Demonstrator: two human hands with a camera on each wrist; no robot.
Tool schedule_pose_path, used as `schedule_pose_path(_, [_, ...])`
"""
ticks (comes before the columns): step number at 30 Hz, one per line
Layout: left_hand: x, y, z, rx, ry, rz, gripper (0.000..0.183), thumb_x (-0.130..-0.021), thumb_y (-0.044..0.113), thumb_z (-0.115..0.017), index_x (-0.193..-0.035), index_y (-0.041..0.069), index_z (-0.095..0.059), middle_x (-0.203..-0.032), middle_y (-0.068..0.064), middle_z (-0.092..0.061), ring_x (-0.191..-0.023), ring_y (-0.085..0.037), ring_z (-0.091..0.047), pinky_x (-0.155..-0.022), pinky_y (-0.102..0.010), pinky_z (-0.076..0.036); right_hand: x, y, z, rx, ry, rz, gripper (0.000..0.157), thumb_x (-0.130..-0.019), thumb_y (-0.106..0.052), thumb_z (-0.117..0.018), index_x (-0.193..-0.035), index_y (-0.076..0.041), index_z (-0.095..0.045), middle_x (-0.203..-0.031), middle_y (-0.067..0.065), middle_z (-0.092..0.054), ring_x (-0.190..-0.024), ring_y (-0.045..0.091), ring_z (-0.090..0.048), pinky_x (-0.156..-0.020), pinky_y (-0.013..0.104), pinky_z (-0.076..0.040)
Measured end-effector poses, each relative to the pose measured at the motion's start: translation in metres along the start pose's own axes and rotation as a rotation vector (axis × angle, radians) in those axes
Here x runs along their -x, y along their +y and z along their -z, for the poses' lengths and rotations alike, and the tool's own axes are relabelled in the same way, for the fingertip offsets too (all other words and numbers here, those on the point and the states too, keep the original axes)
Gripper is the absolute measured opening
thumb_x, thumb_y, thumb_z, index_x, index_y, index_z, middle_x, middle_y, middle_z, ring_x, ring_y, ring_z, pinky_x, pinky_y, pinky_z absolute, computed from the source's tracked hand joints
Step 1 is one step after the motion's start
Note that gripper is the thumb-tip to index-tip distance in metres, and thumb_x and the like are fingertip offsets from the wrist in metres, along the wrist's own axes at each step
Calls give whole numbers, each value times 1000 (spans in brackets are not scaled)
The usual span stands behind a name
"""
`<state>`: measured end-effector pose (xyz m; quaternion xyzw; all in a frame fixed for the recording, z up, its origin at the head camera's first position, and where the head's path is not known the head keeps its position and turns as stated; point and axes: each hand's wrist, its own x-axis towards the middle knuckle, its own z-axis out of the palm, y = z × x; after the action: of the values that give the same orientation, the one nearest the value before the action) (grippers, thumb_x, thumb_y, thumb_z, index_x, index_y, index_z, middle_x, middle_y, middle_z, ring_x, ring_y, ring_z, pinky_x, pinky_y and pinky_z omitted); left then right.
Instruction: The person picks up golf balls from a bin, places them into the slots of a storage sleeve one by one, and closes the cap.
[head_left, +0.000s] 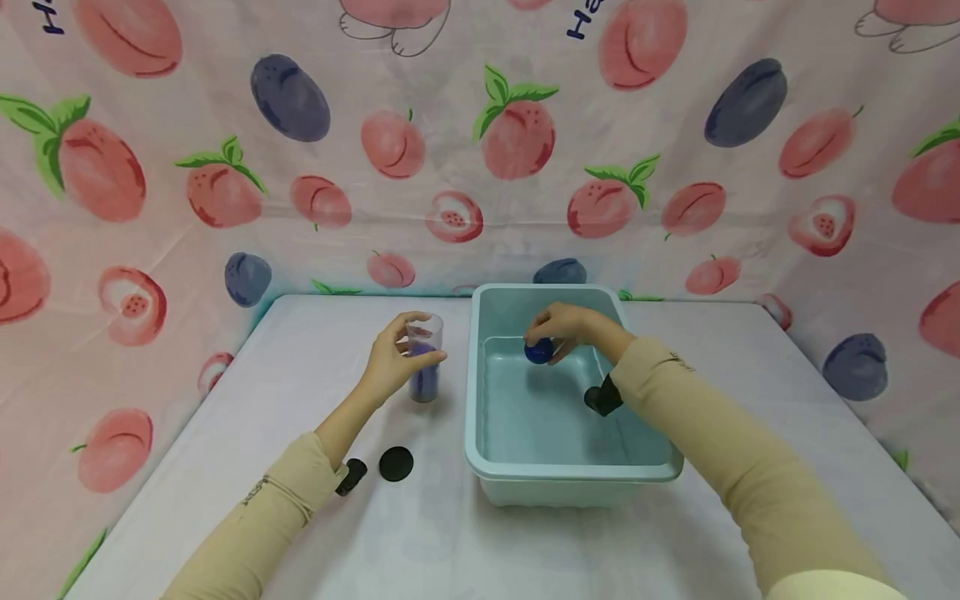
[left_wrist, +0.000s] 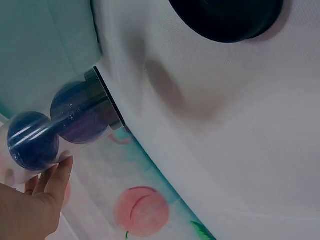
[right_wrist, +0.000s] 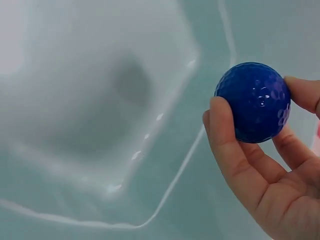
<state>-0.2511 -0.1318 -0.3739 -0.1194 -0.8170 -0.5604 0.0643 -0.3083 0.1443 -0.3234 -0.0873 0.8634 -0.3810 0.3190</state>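
Note:
My left hand [head_left: 388, 357] grips a clear plastic tube [head_left: 424, 390] around its upper part. The tube stands upright on the white table, left of a light blue basin [head_left: 577, 472]. Two dark blue balls [left_wrist: 33, 141] sit stacked inside it, as the left wrist view shows, and its top has no lid on it. Over the basin, my right hand [head_left: 564, 323] pinches a shiny blue golf ball [right_wrist: 253, 102] between thumb and fingers. The ball's dimples show plainly in the right wrist view, with the pale basin floor [right_wrist: 90, 100] below it.
A round black lid [head_left: 396, 463] lies on the table [head_left: 420, 542] near my left forearm. Black wrist cameras are strapped on both arms. Behind the table hangs a fruit-print cloth [head_left: 465, 192], close to the basin's far rim.

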Motion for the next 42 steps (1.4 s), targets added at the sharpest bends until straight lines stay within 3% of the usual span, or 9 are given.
schedule_pose_path(8, [-2,2,-2,27,-11,-4,59,-78,12,-77,-129,11,-49,-120,-21,-58,-115,-34,-53,-103,-49,-41,5,-10,5,-155,22,59,41,-97,-13,-45,-132,8,-45,-140,26,-39,-125,41,-46,-91,43,-52])
schedule_pose_path(14, [2,19,-2,26,-42,-3,60,-80,3,-72,-133,3,-44,-120,-30,-53,-117,-41,-50,-106,-52,-36,12,-17,6,-250,-1,88,42,-99,-14,-42,-135,8,-40,-143,24,-34,-124,41,-46,-96,45,-49])
schedule_pose_path(21, [-1,2,-4,23,-42,9,61,-79,9,-75,-133,12,-45,-119,-23,-56,-115,-36,-54,-103,-51,-41,15,-28,0,-318,-49,131,43,-100,-15,-41,-137,6,-39,-143,24,-33,-124,39,-46,-94,42,-51])
schedule_pose_path(30, [-4,4,-10,57,-30,-10,60,-76,5,-77,-129,11,-50,-116,-22,-59,-110,-37,-59,-96,-49,-48,11,-44,-8,-403,-54,175,42,-100,-16,-43,-136,5,-41,-145,22,-33,-125,37,-46,-100,45,-46])
schedule_pose_path(42, [-9,1,-16,78,-30,-46,60,-74,3,-78,-129,5,-51,-119,-27,-58,-111,-37,-58,-101,-49,-44,5,-69,-23,-491,-40,235,43,-96,-20,-54,-130,3,-46,-138,24,-41,-120,39,-52,-96,44,-49])
